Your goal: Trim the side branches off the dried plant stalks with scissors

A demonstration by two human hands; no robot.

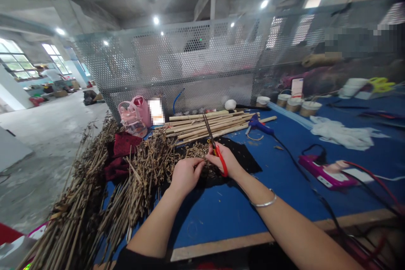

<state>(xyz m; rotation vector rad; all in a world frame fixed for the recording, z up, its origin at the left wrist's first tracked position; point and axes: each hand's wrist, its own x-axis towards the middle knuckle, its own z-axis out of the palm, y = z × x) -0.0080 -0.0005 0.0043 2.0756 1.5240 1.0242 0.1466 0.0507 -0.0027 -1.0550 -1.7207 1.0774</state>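
Observation:
My right hand [228, 159] holds red-handled scissors [223, 161], their dark blades pointing up and away from me. The thumb and fingers of my left hand [185, 176] are pinched together close beside it; what they hold, if anything, is too small to tell. Both hands are over a heap of dried plant bits [198, 151] on a black sheet [248, 158]. Just left of my left hand lies a bundle of dried stalks [139, 181] with brown, crumpled heads.
Pale sticks [218, 124] lie behind my hands, with a blue glue gun [261, 125] at their right end. A purple power strip [327, 173] with cables sits at right. More dried stalks [72, 215] overhang the left edge. Perforated metal panels [190, 63] close off the back.

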